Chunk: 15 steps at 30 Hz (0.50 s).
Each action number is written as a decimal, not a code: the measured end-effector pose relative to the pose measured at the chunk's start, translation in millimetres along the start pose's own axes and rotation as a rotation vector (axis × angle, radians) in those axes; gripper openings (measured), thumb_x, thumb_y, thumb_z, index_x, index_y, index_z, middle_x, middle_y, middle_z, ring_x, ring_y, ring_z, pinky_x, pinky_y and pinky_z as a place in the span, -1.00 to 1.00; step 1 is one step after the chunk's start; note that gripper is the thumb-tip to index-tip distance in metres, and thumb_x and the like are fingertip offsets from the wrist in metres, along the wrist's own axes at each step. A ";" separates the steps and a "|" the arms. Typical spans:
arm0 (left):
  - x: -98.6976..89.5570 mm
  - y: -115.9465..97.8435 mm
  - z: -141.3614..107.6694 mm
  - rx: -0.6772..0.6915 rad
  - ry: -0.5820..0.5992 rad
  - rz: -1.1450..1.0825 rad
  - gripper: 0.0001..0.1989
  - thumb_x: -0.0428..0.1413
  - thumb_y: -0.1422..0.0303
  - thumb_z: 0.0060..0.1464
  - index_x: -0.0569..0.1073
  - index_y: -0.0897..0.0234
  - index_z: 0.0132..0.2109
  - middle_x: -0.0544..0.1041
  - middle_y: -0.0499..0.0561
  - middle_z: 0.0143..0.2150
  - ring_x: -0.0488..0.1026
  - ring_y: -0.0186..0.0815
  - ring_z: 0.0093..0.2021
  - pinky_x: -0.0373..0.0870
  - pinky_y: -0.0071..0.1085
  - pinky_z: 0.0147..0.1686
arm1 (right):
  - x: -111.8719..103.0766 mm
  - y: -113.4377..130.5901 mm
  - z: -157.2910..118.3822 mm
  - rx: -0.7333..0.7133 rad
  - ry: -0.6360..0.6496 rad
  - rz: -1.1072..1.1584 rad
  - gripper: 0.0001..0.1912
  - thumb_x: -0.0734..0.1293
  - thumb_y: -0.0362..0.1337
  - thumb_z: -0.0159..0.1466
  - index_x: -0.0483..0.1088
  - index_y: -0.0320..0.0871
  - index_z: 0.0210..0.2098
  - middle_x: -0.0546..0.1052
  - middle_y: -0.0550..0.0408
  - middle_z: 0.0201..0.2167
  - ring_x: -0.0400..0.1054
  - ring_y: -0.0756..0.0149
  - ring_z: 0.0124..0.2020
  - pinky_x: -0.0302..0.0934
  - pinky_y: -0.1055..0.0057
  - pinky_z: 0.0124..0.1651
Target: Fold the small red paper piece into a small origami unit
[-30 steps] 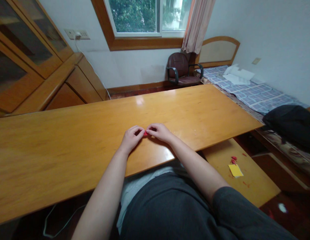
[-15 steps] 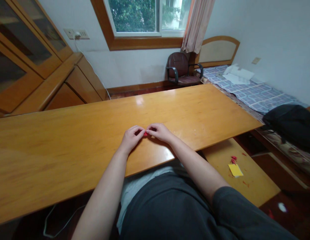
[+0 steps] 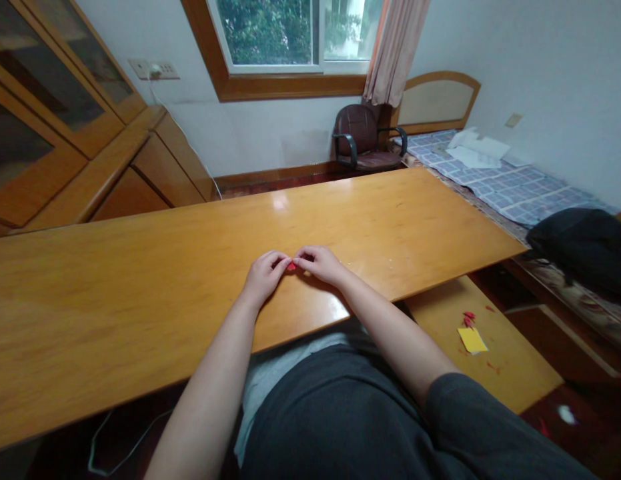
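A small piece of red paper (image 3: 291, 265) shows between my two hands, just over the wooden table (image 3: 140, 280). From its left side my left hand (image 3: 265, 272) pinches it between thumb and fingertips. On the opposite side my right hand (image 3: 316, 261) is closed in a pinch on the same piece. The fingertips of both hands nearly meet and cover much of the paper, so its exact folded shape is hard to make out.
A lower board (image 3: 510, 360) at the right bears a yellow paper square (image 3: 473, 340) and several red scraps (image 3: 468, 320). Beyond the table stand a brown armchair (image 3: 363, 137) and a bed (image 3: 535, 190) with a black bag (image 3: 580, 243). A wooden cabinet (image 3: 115, 160) stands at the left.
The red paper between my fingertips has tilted slightly and shows a different outline. Both hands stay in nearly the same place, still pinching it.
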State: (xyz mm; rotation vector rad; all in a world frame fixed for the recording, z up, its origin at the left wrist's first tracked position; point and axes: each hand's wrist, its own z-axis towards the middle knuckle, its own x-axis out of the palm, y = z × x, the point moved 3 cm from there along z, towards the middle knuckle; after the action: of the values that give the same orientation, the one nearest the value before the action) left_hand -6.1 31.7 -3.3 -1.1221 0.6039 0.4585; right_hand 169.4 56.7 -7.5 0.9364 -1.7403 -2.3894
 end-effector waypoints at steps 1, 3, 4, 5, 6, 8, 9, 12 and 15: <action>0.0 0.8 0.1 -0.003 -0.004 -0.011 -0.71 0.02 0.17 0.23 0.52 0.23 -0.30 0.57 0.02 -0.31 0.47 -0.24 -0.25 0.35 -0.36 -0.18 | -0.1 -1.0 0.1 -0.002 -0.009 0.011 -0.78 0.31 -0.21 0.30 0.51 -0.25 -0.31 0.57 0.08 -0.40 0.38 0.40 -0.36 0.18 0.50 -0.24; -0.2 2.5 0.1 -0.014 -0.012 -0.034 -0.71 0.03 0.16 0.22 0.52 0.24 -0.30 0.56 0.02 -0.31 0.47 -0.25 -0.26 0.35 -0.36 -0.18 | -0.8 -2.8 0.2 0.004 -0.041 0.039 -0.78 0.32 -0.21 0.28 0.51 -0.25 -0.31 0.56 0.08 -0.40 0.38 0.40 -0.36 0.18 0.49 -0.25; -0.5 3.2 0.0 -0.022 -0.016 -0.044 -0.71 0.03 0.16 0.22 0.52 0.24 -0.29 0.56 0.02 -0.31 0.47 -0.25 -0.26 0.35 -0.37 -0.18 | -1.4 -3.6 0.1 0.012 -0.061 0.056 -0.79 0.31 -0.21 0.28 0.50 -0.25 -0.32 0.56 0.08 -0.40 0.38 0.40 -0.36 0.19 0.49 -0.25; -0.8 3.6 -0.2 -0.031 -0.018 -0.052 -0.71 0.03 0.16 0.22 0.52 0.24 -0.29 0.57 0.02 -0.31 0.47 -0.26 -0.26 0.35 -0.37 -0.18 | -1.8 -4.1 0.0 0.020 -0.078 0.074 -0.79 0.31 -0.22 0.27 0.50 -0.25 -0.32 0.56 0.08 -0.41 0.37 0.40 -0.37 0.19 0.49 -0.26; -1.0 3.9 -0.5 -0.041 -0.018 -0.058 -0.71 0.04 0.15 0.21 0.52 0.24 -0.29 0.57 0.02 -0.30 0.47 -0.26 -0.26 0.35 -0.37 -0.18 | -2.2 -4.5 -0.2 0.027 -0.090 0.090 -0.79 0.31 -0.21 0.27 0.50 -0.25 -0.33 0.55 0.09 -0.41 0.37 0.40 -0.38 0.19 0.49 -0.27; -1.6 3.9 -1.1 -0.064 -0.019 -0.062 -0.71 0.04 0.14 0.20 0.52 0.24 -0.28 0.57 0.02 -0.30 0.47 -0.26 -0.26 0.35 -0.37 -0.18 | -2.6 -4.8 -0.4 0.035 -0.100 0.110 -0.78 0.31 -0.19 0.27 0.49 -0.24 -0.33 0.54 0.09 -0.42 0.36 0.40 -0.39 0.19 0.49 -0.28; -1.8 3.7 -1.3 -0.075 -0.019 -0.062 -0.71 0.04 0.14 0.20 0.51 0.24 -0.29 0.57 0.02 -0.31 0.47 -0.25 -0.26 0.36 -0.37 -0.18 | -2.6 -4.8 -0.5 0.036 -0.101 0.113 -0.77 0.32 -0.18 0.27 0.49 -0.24 -0.33 0.54 0.09 -0.42 0.36 0.40 -0.39 0.19 0.49 -0.28; -2.0 2.5 -1.6 -0.093 -0.021 -0.058 -0.70 0.03 0.13 0.20 0.50 0.24 -0.31 0.56 0.01 -0.36 0.47 -0.26 -0.30 0.35 -0.37 -0.21 | -2.8 -4.8 -0.4 0.035 -0.103 0.108 -0.75 0.32 -0.15 0.27 0.48 -0.23 -0.33 0.53 0.10 -0.41 0.36 0.40 -0.37 0.19 0.49 -0.27; -1.4 1.8 -1.0 -0.101 -0.025 -0.043 -0.72 0.02 0.17 0.21 0.47 0.23 -0.33 0.52 -0.02 -0.42 0.45 -0.27 -0.34 0.34 -0.37 -0.25 | -2.5 -5.0 -0.3 0.021 -0.101 0.097 -0.74 0.32 -0.14 0.27 0.48 -0.23 -0.32 0.54 0.09 -0.40 0.36 0.39 -0.36 0.19 0.48 -0.26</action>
State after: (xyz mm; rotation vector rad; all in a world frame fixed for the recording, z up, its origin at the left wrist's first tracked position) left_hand -8.6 31.4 -3.9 -1.2212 0.5387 0.4699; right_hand 173.1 59.2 -10.9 0.7280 -1.8027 -2.4009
